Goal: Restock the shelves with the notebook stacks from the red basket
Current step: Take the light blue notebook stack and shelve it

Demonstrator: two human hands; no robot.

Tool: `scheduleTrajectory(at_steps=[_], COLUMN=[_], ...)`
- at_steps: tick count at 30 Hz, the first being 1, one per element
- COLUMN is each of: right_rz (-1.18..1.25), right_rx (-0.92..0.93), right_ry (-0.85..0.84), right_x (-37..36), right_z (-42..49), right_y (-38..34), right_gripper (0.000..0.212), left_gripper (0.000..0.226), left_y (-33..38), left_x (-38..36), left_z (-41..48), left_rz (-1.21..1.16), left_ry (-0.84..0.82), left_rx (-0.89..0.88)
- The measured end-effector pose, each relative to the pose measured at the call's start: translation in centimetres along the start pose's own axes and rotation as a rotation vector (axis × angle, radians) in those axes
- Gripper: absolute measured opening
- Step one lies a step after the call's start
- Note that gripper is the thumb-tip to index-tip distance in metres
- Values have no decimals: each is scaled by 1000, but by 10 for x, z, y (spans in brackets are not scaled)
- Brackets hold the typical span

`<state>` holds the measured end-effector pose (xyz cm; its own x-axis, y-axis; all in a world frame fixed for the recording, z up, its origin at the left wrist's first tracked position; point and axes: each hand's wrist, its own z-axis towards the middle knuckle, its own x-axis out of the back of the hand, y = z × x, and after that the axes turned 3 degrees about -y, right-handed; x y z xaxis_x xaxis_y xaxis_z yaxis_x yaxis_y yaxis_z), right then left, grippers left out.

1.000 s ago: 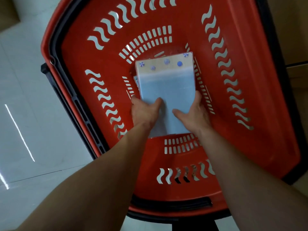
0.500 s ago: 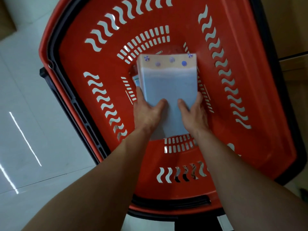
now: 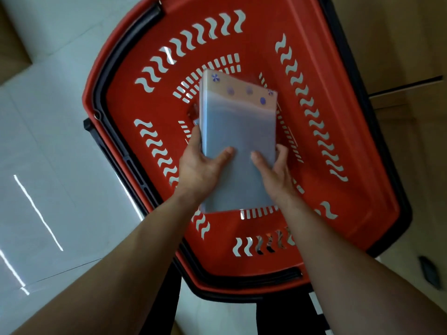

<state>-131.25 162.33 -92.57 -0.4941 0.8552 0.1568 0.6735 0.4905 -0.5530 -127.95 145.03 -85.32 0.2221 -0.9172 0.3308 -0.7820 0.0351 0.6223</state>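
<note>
Basket (image 3: 321, 76) glossy red plastic; notebook stack (image 3: 238, 131) film-wrapped; floor (image 3: 60, 141) shiny tile.

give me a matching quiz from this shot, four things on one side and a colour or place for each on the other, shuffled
Things:
1 basket
2 notebook stack
3 left hand
4 floor

Colour or place:
a pale blue with a pink strip at the far end
b red
c white tiles
d on the stack's left edge

Pairs: 1-b, 2-a, 3-d, 4-c
</note>
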Motion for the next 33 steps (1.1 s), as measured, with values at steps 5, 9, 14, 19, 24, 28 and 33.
scheduleTrajectory(at_steps=[5,9,14,19,24,28,33], right_rz=[228,231,86,79,-15,-87,-21], right_rx=[-1,39,144,146,161,179,170], right_ry=[-1,45,226,294,313,363,488], right_x=[-17,-17,-3,12,50,80,88], right_z=[-44,-87,-148,-220,-318,-398,-486], right_y=[-33,-68,-110,-146,-187,-221,-240], right_gripper=[105,89,61,65,82,54,40], left_gripper=[71,66,64,60,67,65,62], left_y=[35,59,95,139,192,228,266], left_x=[42,70,90,105,120,131,150], left_z=[-37,-61,-100,-156,-241,-305,-357], left_rz=[31,90,178,198,202,157,180], left_ry=[-54,-55,27,21,-15,-74,-227], left_rx=[-70,-117,-212,-198,-235,-272,-385])
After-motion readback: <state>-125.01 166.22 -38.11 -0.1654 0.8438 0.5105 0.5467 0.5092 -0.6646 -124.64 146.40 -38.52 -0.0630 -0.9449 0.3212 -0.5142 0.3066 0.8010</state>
